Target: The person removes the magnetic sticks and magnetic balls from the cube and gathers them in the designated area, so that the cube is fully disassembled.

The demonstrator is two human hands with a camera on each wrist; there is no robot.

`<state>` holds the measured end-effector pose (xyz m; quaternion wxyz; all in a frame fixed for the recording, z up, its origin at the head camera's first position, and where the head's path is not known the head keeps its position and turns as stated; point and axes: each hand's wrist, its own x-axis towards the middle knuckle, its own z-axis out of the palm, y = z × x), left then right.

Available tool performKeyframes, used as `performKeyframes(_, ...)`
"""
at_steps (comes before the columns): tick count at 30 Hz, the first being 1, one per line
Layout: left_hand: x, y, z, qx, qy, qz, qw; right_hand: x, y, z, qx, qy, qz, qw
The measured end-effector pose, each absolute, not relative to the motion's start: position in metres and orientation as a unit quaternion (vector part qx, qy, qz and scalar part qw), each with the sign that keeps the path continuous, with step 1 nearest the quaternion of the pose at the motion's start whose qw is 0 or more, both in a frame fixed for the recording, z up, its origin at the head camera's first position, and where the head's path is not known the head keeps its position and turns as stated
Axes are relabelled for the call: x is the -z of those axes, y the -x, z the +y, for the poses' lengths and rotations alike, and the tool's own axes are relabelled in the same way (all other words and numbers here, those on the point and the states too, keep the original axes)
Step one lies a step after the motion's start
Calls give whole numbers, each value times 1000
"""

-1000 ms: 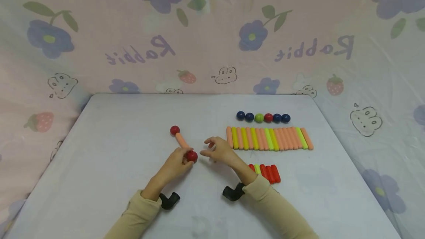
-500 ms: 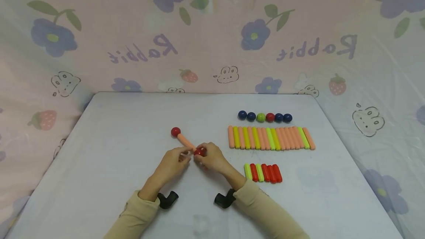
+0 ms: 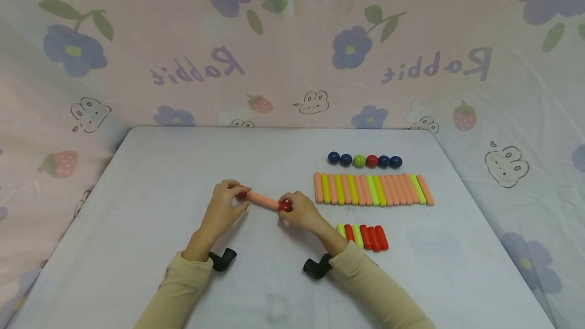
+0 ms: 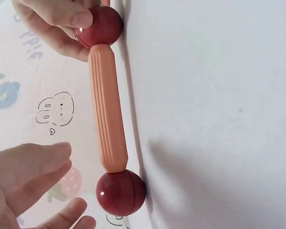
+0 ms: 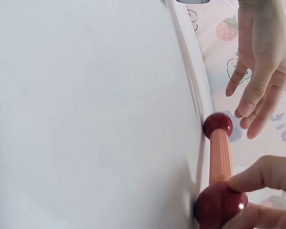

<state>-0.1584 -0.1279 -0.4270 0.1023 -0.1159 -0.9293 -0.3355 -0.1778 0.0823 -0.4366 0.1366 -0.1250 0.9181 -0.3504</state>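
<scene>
A peach-orange ribbed rod [image 3: 262,200] joins two glossy red balls, one at each end, like a small dumbbell. My right hand [image 3: 301,210] pinches the right ball [image 5: 218,206] between thumb and fingers. Around the left ball [image 4: 121,193] my left hand [image 3: 221,206] holds its fingers spread. In the left wrist view a gap shows between those fingers and the ball. The rod slants slightly down to the right, at the white tabletop.
Several blue, green and red balls [image 3: 359,161] form a row at the back right. Below them lies a row of orange, yellow and green rods [image 3: 361,190]. Shorter red and green rods [image 3: 375,238] lie near my right forearm. A printed cloth [image 3: 274,65] hangs behind the table [image 3: 114,248].
My left hand has moved from the near ball up to the far-left ball. The right hand has taken hold of the near ball and shifted right, and the rod has swung nearer to level.
</scene>
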Motion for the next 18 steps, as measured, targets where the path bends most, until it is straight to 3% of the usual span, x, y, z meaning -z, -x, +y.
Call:
performKeyframes(3,430,162,-128,323,126,-934,91,436,181,85,349,135,916,145)
performKeyframes(10,432,164,-130,319,132,-938,-12,433,186,88,323,155,921,156)
performKeyframes(18,434,162,-129,313,127,-940,-38,434,190,86,303,148,929,151)
